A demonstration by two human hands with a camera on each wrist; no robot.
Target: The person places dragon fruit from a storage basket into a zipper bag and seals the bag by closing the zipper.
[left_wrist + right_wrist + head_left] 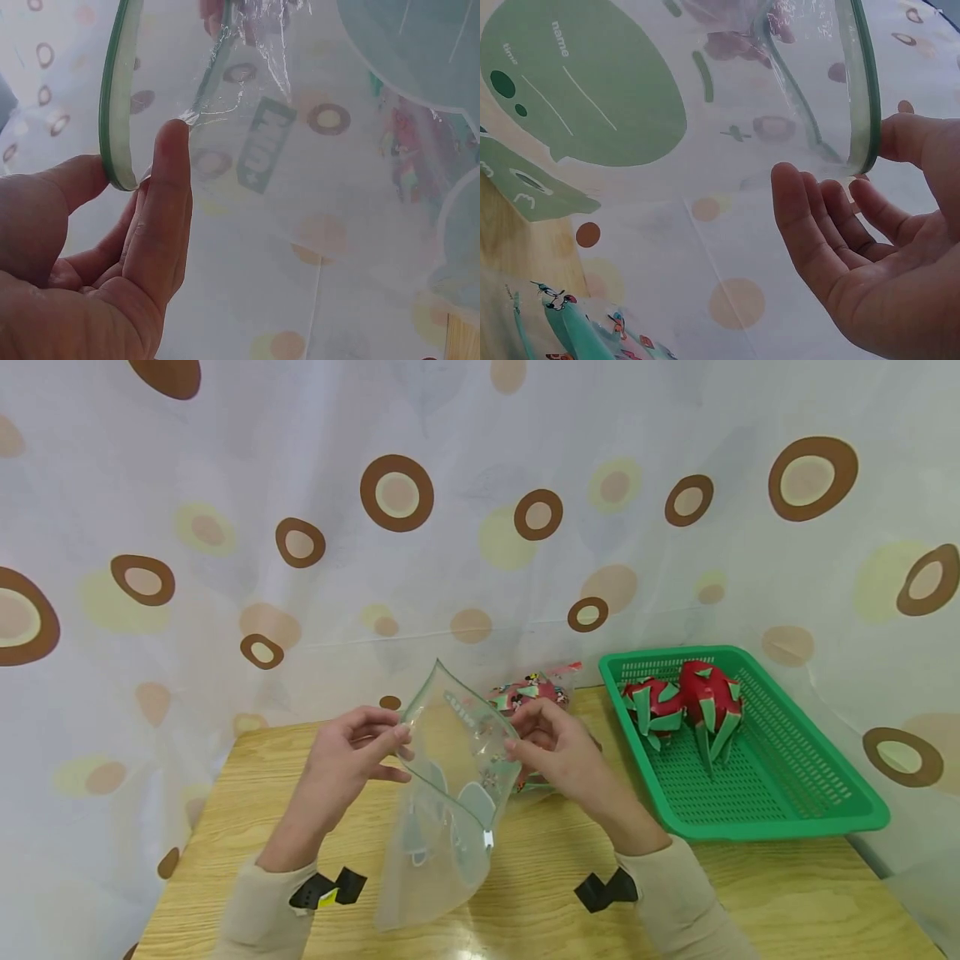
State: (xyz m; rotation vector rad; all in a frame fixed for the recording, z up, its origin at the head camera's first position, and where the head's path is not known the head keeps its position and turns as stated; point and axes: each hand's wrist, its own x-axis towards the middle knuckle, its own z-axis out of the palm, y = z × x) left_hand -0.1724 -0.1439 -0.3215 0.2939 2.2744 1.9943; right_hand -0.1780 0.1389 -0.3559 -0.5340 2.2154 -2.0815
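A clear zip bag [442, 868] with a green-edged mouth hangs over the table, its mouth spread into a diamond. The left hand [348, 768] pinches one side of the rim between thumb and fingers; the left wrist view shows that hand [112, 247] at the green edge [112, 97]. On the opposite side the right hand [573, 764] pinches the rim, and in the right wrist view this hand [877, 232] has its thumb on the green edge [870, 82]. Pale green printed shapes [592, 82] mark the bag, which looks empty.
Behind the right hand, a patterned clear bag [558, 692] with red and green contents lies on the wooden table [262, 810]. To the right, a green basket [772, 802] holds two red and green dragon fruit shapes [712, 697]. A circle-patterned sheet [450, 577] hangs behind.
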